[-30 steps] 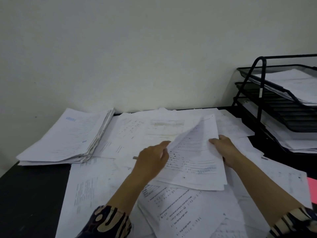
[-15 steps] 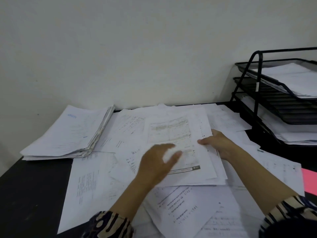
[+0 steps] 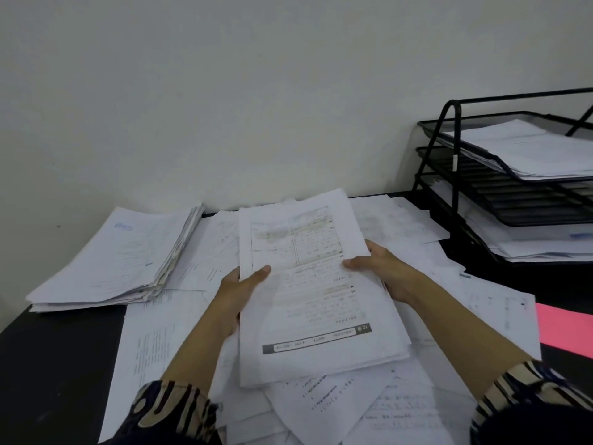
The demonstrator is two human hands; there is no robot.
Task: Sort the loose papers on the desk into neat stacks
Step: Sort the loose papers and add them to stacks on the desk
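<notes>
far left, i see the black table (image 3: 54, 364), its bare corner showing below a tall squared stack of papers (image 3: 115, 258) that lies against the wall (image 3: 224, 91). just right of that stack, loose sheets (image 3: 160, 342) spread flat and overlapping across the table, some running under my arms. my left hand (image 3: 239, 290) grips the left edge of a held bundle of papers (image 3: 317, 300), thumb laid on top of the printed face and the other fingers hidden beneath. the bundle sits at centre, tilted up toward the wall at its far end, its near end resting on or just above the loose sheets; i cannot tell which. its top page carries a table of lines and a dark band near the lower edge, with the print reading upside down from my side. a patterned sleeve (image 3: 173, 412) covers my left forearm near the bottom edge. my right hand (image 3: 382, 268) holds the bundle's right edge, thumb on top and fingers curled under it. further right, more loose sheets (image 3: 494, 303) lie scattered toward the table's edge, and a pink sheet (image 3: 564, 329) touches their right margin. at the far right stands a black wire tray rack (image 3: 449, 149) with three tiers; the top tier (image 3: 529, 149) holds a pile of white papers, and the lowest tier (image 3: 545, 245) holds another pile.
</notes>
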